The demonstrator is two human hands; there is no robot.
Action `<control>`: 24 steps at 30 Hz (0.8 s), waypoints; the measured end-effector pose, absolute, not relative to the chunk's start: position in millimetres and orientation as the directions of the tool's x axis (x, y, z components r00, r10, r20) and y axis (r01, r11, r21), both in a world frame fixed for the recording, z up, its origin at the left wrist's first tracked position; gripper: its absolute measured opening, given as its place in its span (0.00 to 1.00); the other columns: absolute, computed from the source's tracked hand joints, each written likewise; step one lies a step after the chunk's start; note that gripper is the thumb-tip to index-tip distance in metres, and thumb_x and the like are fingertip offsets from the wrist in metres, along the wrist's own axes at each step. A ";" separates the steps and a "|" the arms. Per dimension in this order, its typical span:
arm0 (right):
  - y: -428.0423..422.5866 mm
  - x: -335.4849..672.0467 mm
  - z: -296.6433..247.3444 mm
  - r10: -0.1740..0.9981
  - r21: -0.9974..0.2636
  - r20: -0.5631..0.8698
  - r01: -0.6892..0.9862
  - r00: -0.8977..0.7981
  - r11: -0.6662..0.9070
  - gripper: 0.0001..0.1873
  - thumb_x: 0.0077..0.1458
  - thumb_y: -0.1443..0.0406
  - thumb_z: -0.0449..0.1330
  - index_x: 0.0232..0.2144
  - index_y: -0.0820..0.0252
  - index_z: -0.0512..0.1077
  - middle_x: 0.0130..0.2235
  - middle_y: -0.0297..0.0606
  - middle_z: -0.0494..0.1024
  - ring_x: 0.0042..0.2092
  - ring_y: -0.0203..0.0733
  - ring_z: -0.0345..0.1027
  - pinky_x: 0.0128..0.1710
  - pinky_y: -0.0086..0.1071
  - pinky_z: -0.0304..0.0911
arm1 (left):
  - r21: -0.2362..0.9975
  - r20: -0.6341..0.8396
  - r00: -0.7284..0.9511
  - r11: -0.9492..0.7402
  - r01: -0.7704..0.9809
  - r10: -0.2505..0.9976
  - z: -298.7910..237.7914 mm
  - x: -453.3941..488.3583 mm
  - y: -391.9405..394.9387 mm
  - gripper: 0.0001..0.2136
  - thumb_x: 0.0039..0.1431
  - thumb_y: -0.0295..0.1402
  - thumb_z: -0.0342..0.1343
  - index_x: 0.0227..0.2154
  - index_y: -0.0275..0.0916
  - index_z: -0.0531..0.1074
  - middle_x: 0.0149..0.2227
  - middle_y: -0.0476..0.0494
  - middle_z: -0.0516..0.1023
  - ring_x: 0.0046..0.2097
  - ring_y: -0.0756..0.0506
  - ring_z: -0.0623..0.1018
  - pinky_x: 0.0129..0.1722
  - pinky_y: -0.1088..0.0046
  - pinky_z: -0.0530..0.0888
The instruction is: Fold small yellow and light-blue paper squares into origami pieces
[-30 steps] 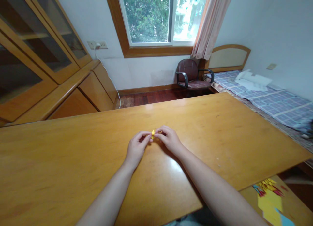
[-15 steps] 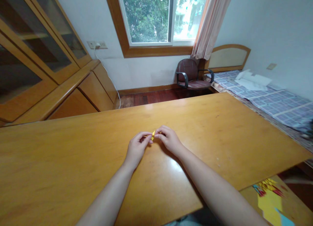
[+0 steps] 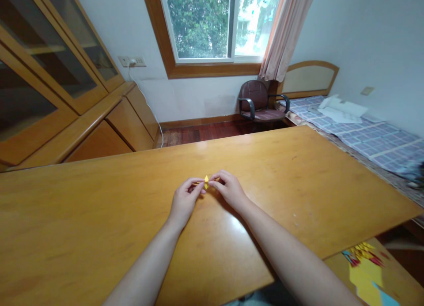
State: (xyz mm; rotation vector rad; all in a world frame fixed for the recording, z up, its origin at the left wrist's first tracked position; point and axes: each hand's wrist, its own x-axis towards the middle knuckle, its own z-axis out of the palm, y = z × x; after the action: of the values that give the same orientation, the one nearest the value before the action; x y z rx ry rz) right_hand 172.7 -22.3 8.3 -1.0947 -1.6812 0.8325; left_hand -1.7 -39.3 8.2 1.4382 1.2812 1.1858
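Observation:
A small folded piece of yellow paper is held between my two hands, just above the wooden table. My left hand pinches its left side between thumb and fingers. From the right, my right hand grips the other side the same way. The paper's middle shows as a pointed, diamond-like shape between the fingertips. Its outer parts are mostly covered by my fingers.
Yellow paper sheets, a light blue sheet and small red and yellow pieces lie on a lower surface at the bottom right. Beyond the table stand a dark red armchair, a bed and a wooden cabinet.
The yellow paper has turned slightly between my fingertips, and more of its pointed middle shows. Both hands stay almost in place.

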 end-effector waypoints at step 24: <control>-21.5 174.8 8.2 0.936 -0.911 0.327 0.221 -0.129 0.349 0.03 0.55 0.68 0.64 0.31 0.58 0.79 0.31 0.35 0.77 0.32 0.37 0.68 0.34 0.29 0.61 | 0.984 0.070 0.071 -0.081 0.160 0.995 -0.6 -3.2 -35.6 0.14 0.53 0.38 0.62 0.41 0.36 0.76 0.34 0.45 0.79 0.35 0.46 0.78 0.38 0.72 0.74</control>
State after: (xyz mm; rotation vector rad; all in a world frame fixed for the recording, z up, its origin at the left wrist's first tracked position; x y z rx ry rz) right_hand 174.8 -21.5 8.2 -1.0676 -1.5956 0.8816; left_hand -3.2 -35.6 -0.6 1.4156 1.2418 1.1340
